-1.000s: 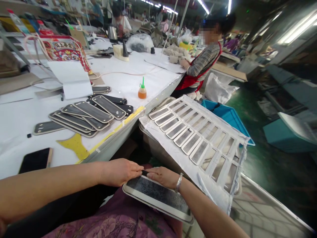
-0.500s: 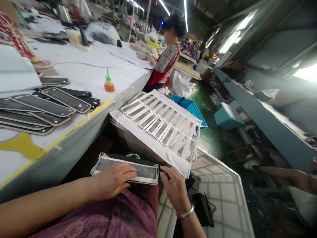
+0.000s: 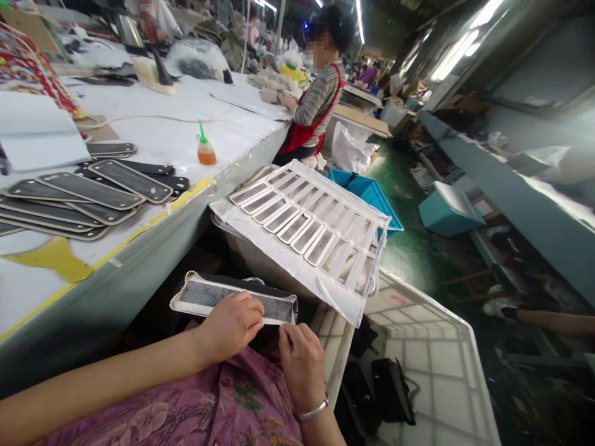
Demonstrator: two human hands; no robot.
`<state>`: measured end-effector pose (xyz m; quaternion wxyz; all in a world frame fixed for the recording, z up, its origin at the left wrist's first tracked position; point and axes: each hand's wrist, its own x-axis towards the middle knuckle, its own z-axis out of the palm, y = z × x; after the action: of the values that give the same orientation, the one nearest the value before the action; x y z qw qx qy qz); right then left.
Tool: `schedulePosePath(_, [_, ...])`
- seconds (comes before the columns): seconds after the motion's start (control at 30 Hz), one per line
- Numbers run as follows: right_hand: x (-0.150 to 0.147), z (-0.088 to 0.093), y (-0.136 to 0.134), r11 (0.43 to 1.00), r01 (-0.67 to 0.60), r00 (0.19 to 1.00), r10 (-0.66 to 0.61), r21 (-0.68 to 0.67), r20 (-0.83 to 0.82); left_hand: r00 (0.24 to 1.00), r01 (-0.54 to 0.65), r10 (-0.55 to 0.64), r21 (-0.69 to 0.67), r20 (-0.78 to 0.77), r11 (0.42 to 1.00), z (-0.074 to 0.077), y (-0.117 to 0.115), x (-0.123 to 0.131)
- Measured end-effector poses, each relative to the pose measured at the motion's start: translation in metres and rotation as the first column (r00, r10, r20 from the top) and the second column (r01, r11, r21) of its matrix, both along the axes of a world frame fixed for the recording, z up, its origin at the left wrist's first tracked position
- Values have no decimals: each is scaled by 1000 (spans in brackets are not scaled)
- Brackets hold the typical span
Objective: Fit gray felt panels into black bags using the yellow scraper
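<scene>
A flat oblong panel with a dark grey centre and a cream border lies across my lap. My left hand rests on its near edge, fingers curled down over the cream border. Just to the right, my right hand, with a silver bracelet on the wrist, pinches the border at the panel's right end. A white stencil sheet with two rows of oblong cut-outs lies tilted on a metal tray just beyond the panel.
Several similar dark panels are stacked on the white table at left, beside a yellow shape and a small orange glue bottle. A person in a red apron works farther along. A white plastic crate and blue bins stand at right.
The view swung right from the table. The panel was turned on my lap to lie crosswise. My right hand came back from the right end to pinch the near border.
</scene>
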<state>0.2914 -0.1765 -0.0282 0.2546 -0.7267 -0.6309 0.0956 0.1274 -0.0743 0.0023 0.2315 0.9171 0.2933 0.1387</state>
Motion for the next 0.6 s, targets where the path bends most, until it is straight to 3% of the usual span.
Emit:
schedulePosePath(0.17, [-6, -8, -7, 994, -29, 992, 15, 109, 125, 1000, -11, 14, -112, 27, 994, -2, 5, 0])
schedulePosePath(0.37, [-7, 4, 7, 999, 43, 998, -41, -32, 47, 998, -54, 52, -42, -37, 998, -2, 5, 7])
schedulePosePath(0.47, [-8, 6, 11, 992, 122, 992, -122, -8, -2, 991, -74, 75, 19, -113, 997, 2, 5, 14])
schedulePosePath(0.53, [-11, 3, 8, 988, 145, 984, -150, 61, 91, 985, -72, 78, 41, -155, 997, 5, 5, 16])
schedulePosePath(0.6, [-16, -2, 0, 988, 44, 969, -77, 145, 235, 980, -79, 87, 50, -177, 996, 8, 5, 17])
